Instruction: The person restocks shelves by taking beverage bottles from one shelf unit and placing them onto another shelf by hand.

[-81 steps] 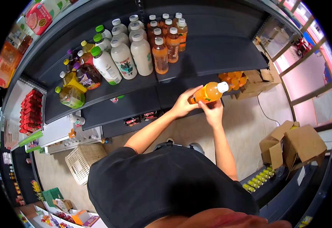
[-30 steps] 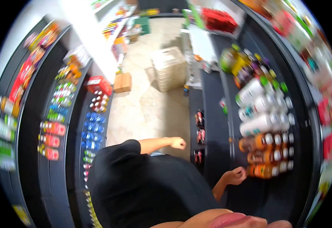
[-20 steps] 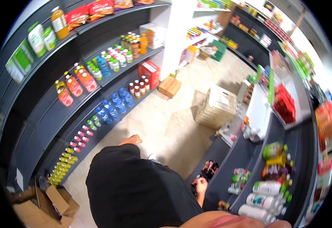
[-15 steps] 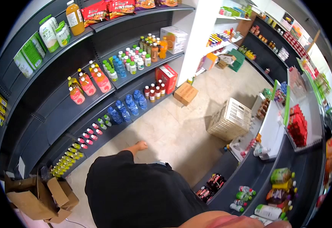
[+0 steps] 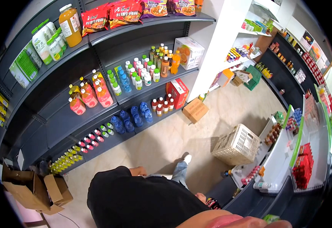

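Note:
My left hand (image 5: 138,171) hangs beside the black shirt over the floor, partly hidden by the sleeve. Its fingers look curled, and nothing shows in them. My right hand (image 5: 201,197) is low at the right side of my body, by the bottom right shelf. Its fingers are closed at the edge of a black-and-red pack of bottles (image 5: 213,203); my shirt and face cover part of the grip. A white-shoed foot (image 5: 187,158) in light blue jeans stands forward on the tiles.
A white plastic crate (image 5: 236,144) stands on the floor ahead right. Left shelves hold blue-wrapped bottles (image 5: 123,123), pink-labelled bottles (image 5: 88,95) and red noodle packs (image 5: 126,13). A closed carton (image 5: 195,110) and an opened carton (image 5: 29,188) sit on the floor.
My view has tilted, so the shelves and crate sit lower. My left hand has drawn back toward my body. My right hand has come into view at the dark pack, and a shoe now shows.

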`<action>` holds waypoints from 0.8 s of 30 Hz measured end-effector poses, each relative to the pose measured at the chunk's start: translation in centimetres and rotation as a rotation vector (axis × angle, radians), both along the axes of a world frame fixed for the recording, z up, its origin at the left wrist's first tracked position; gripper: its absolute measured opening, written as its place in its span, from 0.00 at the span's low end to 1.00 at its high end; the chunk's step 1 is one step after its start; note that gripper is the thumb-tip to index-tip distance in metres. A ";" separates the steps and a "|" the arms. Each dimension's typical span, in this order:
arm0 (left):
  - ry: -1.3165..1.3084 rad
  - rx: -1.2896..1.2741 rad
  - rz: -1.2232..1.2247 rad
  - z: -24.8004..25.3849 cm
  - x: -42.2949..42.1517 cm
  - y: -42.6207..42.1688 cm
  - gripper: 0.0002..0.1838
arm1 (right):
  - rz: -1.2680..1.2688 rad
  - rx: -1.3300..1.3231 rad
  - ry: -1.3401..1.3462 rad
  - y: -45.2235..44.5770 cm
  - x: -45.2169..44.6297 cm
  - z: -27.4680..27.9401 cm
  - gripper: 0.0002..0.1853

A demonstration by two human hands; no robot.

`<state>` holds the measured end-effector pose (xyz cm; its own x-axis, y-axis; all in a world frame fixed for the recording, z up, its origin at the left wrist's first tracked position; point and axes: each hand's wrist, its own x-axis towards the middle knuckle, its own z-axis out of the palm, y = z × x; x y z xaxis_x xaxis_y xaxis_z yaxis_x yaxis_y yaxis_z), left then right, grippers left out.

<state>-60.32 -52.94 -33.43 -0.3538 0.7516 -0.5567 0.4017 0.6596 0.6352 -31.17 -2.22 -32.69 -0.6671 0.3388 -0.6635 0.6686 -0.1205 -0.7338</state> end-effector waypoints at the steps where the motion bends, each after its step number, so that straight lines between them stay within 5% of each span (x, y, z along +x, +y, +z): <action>1: 0.024 0.114 -0.001 1.2 -2.0 1.2 0.17 | -0.009 -0.152 -0.075 3.8 -1.5 -3.3 0.13; 3: -0.073 -0.001 0.159 0.1 -5.8 6.0 0.15 | 0.123 -0.201 -0.062 9.5 -3.7 -9.6 0.11; 4: -0.188 -0.226 0.320 -1.3 -8.9 9.2 0.15 | 0.181 -0.083 -0.059 10.9 -5.5 -9.4 0.11; 6: -0.199 -0.067 0.430 0.1 -13.2 13.3 0.14 | 0.230 0.031 -0.099 12.9 -10.4 -7.0 0.11; 15: -0.396 -0.137 0.408 7.0 -29.7 27.0 0.16 | 0.545 0.327 -0.109 25.3 -31.6 -0.7 0.12; 18: -0.380 -0.107 0.462 5.7 -31.1 27.9 0.17 | 0.209 0.119 -0.466 27.1 -40.3 2.3 0.12; 20: -0.339 -0.080 0.502 3.7 -31.1 26.5 0.19 | 0.229 0.157 -0.354 27.7 -46.8 3.6 0.12; 22: -0.308 -0.067 0.611 2.8 -29.3 24.8 0.18 | 0.286 0.205 -0.056 28.7 -53.3 -1.4 0.14; 24: -0.450 -0.367 0.412 2.9 -28.9 23.6 0.18 | 0.218 0.100 0.139 27.7 -60.6 -3.5 0.15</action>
